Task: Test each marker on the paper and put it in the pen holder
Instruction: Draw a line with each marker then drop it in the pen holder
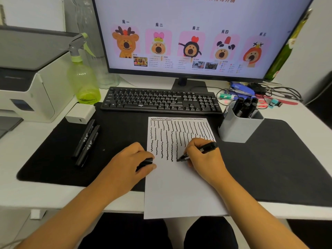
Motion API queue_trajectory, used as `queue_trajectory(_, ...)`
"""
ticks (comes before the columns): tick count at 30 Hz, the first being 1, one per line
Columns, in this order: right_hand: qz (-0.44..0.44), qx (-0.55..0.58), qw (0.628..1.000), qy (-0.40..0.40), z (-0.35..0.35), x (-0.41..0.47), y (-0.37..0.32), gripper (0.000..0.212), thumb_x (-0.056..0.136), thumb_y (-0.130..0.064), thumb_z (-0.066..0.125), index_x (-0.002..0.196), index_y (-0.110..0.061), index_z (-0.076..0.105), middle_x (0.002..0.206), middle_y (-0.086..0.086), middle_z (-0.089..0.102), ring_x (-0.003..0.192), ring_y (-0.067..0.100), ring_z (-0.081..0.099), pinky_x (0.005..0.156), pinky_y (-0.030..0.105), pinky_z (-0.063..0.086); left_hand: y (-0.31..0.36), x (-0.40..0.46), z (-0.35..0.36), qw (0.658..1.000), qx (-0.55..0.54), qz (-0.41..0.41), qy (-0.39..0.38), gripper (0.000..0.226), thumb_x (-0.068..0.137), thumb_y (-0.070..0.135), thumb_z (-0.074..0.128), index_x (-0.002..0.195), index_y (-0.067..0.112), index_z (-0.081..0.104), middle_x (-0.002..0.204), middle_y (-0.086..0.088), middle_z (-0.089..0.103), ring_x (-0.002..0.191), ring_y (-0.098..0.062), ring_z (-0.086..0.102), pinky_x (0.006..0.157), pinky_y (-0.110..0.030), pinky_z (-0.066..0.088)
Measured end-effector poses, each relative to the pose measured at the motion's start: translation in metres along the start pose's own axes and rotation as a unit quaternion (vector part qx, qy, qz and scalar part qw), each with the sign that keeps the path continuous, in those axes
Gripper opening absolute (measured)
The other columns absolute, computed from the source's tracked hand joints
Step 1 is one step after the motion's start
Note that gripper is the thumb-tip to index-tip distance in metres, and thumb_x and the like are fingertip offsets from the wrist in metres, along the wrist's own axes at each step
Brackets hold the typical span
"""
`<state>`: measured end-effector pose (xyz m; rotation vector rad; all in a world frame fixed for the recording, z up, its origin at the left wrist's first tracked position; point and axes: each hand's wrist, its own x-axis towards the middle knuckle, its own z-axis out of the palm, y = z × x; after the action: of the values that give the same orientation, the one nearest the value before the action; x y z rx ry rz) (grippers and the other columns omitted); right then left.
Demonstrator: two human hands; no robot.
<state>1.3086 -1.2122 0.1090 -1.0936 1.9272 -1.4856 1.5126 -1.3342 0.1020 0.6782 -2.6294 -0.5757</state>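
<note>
A white sheet of paper [179,191] lies on the black desk mat, its upper half covered in several wavy black lines. My right hand [203,159] grips an uncapped black marker [206,149] with its tip touching the paper at the end of a wavy line. My left hand [133,162] rests at the paper's left edge and holds the marker's black cap [146,161] between thumb and fingers. Two capped black markers [87,141] lie side by side on the mat's left part. The grey pen holder [237,130] at the right contains several black markers [245,106].
A black keyboard [159,101] sits behind the paper below a monitor [194,36]. A green spray bottle [84,79], a white charger block [80,113] and a printer [27,78] stand at the left. Cables and stationery [251,92] clutter the back right.
</note>
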Motion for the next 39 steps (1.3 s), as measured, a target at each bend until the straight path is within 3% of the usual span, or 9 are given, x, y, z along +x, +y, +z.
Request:
queue_trajectory(6,0.002,0.003,1.0,-0.005,0.001,0.0,0.0,0.022,0.075,-0.015,0.052,0.06,0.001,0.056,0.055,0.006,0.051,0.053,0.019,0.047,0.048,0.025,0.036,0.001,0.0,-0.001,1.0,0.001,0.002,0.002,0.052,0.078,0.065,0.039,0.113,0.034,0.062,0.095,0.023,0.046,0.081,0.002,0.055,0.063,-0.01,0.049)
queue_trajectory(11,-0.014,0.032,0.999,0.018,-0.002,0.0,-0.002,0.022,0.075,-0.013,0.051,0.062,0.004,0.056,0.057,0.018,0.053,0.051,0.019,0.048,0.048,0.029,0.038,0.0,-0.001,-0.001,1.0,-0.007,0.005,0.005,0.052,0.079,0.065,0.039,0.113,0.033,0.062,0.096,0.024,0.046,0.086,0.002,0.054,0.066,-0.011,0.05)
queue_trajectory(16,-0.034,0.078,0.994,0.067,-0.011,0.001,-0.009,0.021,0.074,-0.01,0.049,0.058,0.0,0.058,0.052,0.0,0.06,0.044,0.011,0.052,0.042,0.022,0.042,0.002,0.0,-0.004,1.0,-0.01,0.013,-0.001,0.05,0.08,0.064,0.042,0.115,0.032,0.061,0.1,0.025,0.045,0.09,0.005,0.053,0.07,-0.011,0.05)
queue_trajectory(19,-0.03,0.077,0.994,0.07,-0.013,-0.002,-0.012,0.021,0.075,-0.011,0.049,0.061,0.002,0.059,0.049,-0.002,0.058,0.043,0.009,0.051,0.042,0.019,0.041,0.004,-0.001,-0.008,1.0,0.0,0.027,0.015,0.044,0.086,0.057,0.047,0.118,0.031,0.06,0.101,0.023,0.047,0.087,0.005,0.053,0.065,-0.008,0.046)
queue_trajectory(22,-0.016,0.105,0.992,0.074,-0.015,-0.004,-0.015,0.021,0.077,-0.012,0.051,0.06,-0.006,0.061,0.047,0.0,0.057,0.042,0.01,0.051,0.041,0.018,0.039,0.009,0.0,-0.013,0.998,0.017,0.047,0.026,0.048,0.093,0.057,0.039,0.121,0.025,0.06,0.095,0.018,0.059,0.077,0.002,0.06,0.067,-0.014,0.053)
queue_trajectory(24,-0.01,0.126,0.99,0.067,-0.014,-0.005,-0.017,0.023,0.078,-0.013,0.051,0.058,-0.009,0.062,0.047,0.002,0.056,0.042,0.012,0.049,0.039,0.02,0.037,0.015,0.003,-0.014,0.997,0.028,0.062,0.026,0.053,0.094,0.056,0.032,0.116,0.019,0.064,0.094,0.008,0.07,0.078,-0.005,0.067,0.07,-0.015,0.054)
queue_trajectory(28,-0.003,0.166,0.986,0.021,-0.005,-0.009,-0.022,0.025,0.081,-0.017,0.05,0.061,-0.013,0.065,0.048,0.005,0.058,0.041,0.013,0.048,0.04,0.019,0.038,0.023,0.015,-0.012,0.996,0.024,0.079,-0.017,0.05,0.093,0.052,0.032,0.117,0.017,0.059,0.1,0.006,0.066,0.083,-0.005,0.064,0.072,-0.009,0.045)
queue_trajectory(33,-0.011,0.195,0.981,-0.01,0.004,-0.01,-0.027,0.022,0.076,-0.029,0.052,0.062,-0.021,0.067,0.049,0.005,0.059,0.041,0.013,0.05,0.04,0.018,0.039,0.023,0.024,-0.007,0.99,0.086,0.112,-0.029,0.033,0.087,0.031,0.062,0.117,0.019,0.055,0.099,0.005,0.066,0.082,-0.007,0.066,0.068,-0.01,0.046)
queue_trajectory(39,-0.022,0.198,0.979,-0.043,0.004,-0.01,-0.03,0.022,0.081,-0.025,0.054,0.067,-0.016,0.067,0.051,0.006,0.061,0.04,0.015,0.05,0.041,0.019,0.04,0.025,0.029,-0.006,0.991,0.052,0.098,-0.071,0.032,0.092,0.046,0.039,0.119,0.03,0.043,0.098,0.013,0.059,0.076,0.003,0.055,0.06,0.002,0.035)
